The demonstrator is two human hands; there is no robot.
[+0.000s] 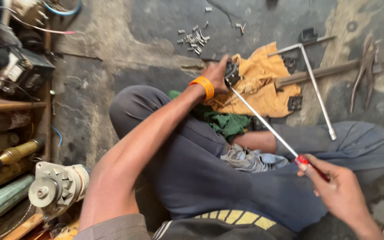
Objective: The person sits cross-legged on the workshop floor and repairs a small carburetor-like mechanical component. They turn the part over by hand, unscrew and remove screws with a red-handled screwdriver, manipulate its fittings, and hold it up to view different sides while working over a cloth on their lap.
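Red-handled steel screwdriver (272,131) clamped in right hand (338,189); left hand (216,73) grip closed on small black metal part (232,73).

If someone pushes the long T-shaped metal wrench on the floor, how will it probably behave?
The T-shaped wrench looks like solid steel rod, so it is probably stiff and fairly heavy. Its crossbar likely stops it rolling; it would rather slide or pivot. One end rests near the orange cloth, which might drag along.

Floor layout around the seated person

A cloth (263,84) lay on the floor (156,40) ahead of the knees. Right of it lay a T-handled wrench (316,89), then pliers (363,73). An alternator (56,186) stood far left, beside shelves (10,104).
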